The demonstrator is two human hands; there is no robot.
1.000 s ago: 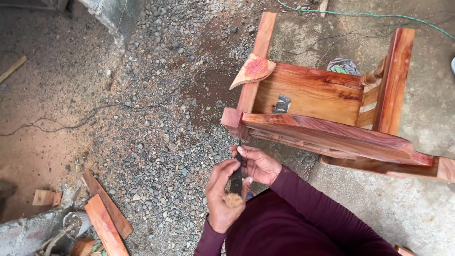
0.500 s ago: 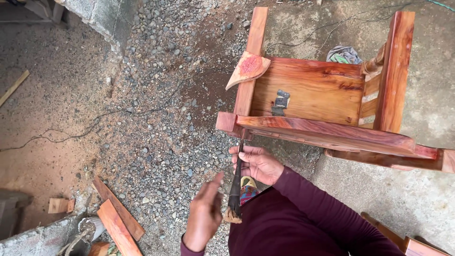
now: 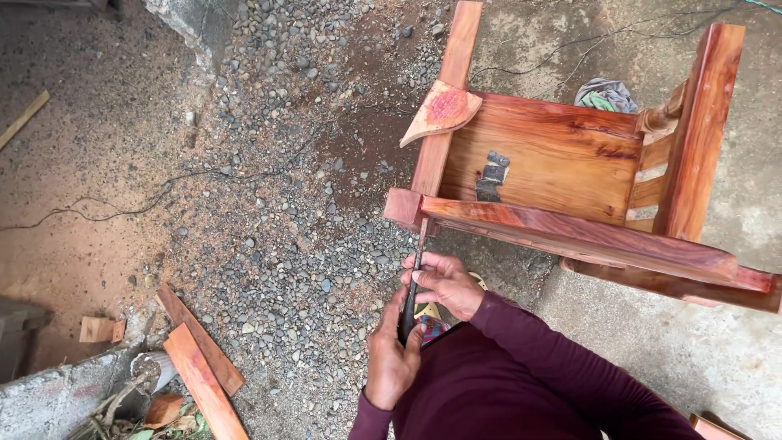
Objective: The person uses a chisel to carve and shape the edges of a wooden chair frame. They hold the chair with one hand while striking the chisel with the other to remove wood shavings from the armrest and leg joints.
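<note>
A reddish wooden chair (image 3: 570, 232) lies on its side on gravel and concrete. A thin chisel (image 3: 418, 254) with a dark handle points up at the chair's lower left corner joint (image 3: 405, 205), and its tip touches the wood there. My right hand (image 3: 446, 285), in a maroon sleeve, pinches the metal shaft just below the rail. My left hand (image 3: 389, 358) wraps the handle's lower end, and its palm covers the butt. Both hands sit close together in front of my body.
Two reddish planks (image 3: 199, 358) and a small wood block (image 3: 99, 329) lie at the lower left by a concrete kerb (image 3: 49, 399). A thin cable (image 3: 122, 208) crosses the dirt. A crumpled cloth (image 3: 607, 94) lies behind the chair. Loose gravel covers the middle ground.
Half a second ago my left hand was off the handle with its palm open; now it is back around the handle's end. My right hand and the chisel stayed at the joint.
</note>
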